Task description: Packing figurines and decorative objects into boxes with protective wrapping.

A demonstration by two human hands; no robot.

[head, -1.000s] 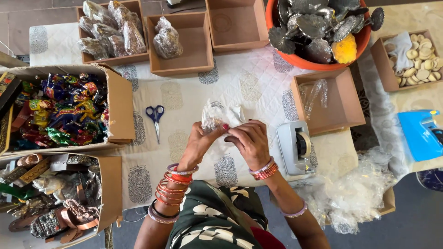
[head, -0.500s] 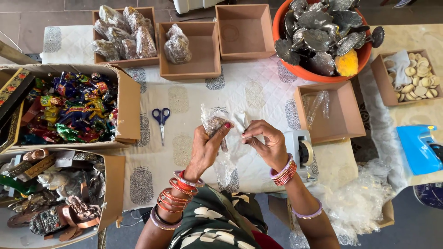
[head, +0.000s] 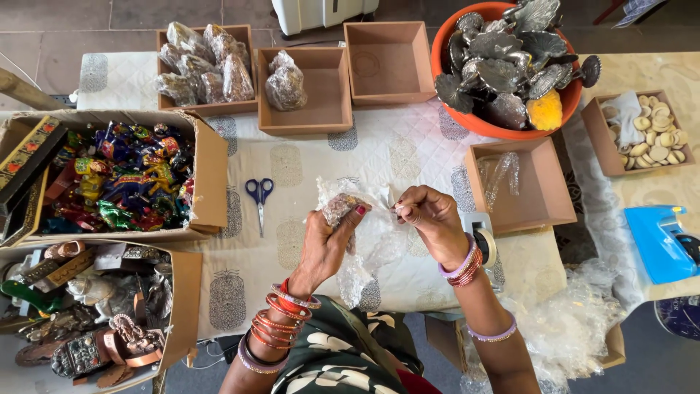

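the left hand (head: 327,244) was closed around a small brownish object (head: 343,206) half wrapped in a sheet of clear bubble wrap (head: 368,244), gripping it from below with the thumb on top, just above the patterned cloth (head: 408,149) in the middle of the table. the right hand (head: 430,219) was just beside it, fingers curled in and its fingertips (head: 401,210) pinching the edge of the same wrap; what else it held, if anything, could not be told. the wrap hung down loose between the two hands. a pair of blue-handled scissors (head: 259,201) lay on the cloth to the left of the hands, apart from them. a tape dispenser (head: 483,241) sat close behind the right wrist. beyond the hands stood a row of low brown boxes: one full of wrapped bundles (head: 200,69), one with a single wrapped bundle (head: 286,84), and one bare box (head: 388,62). an orange tub (head: 503,125) piled with silver metal leaves stood to the upper right, with another low box (head: 539,197) below it holding a scrap of clear plastic. at the left, a cardboard box (head: 211,171) held bright painted figurines.
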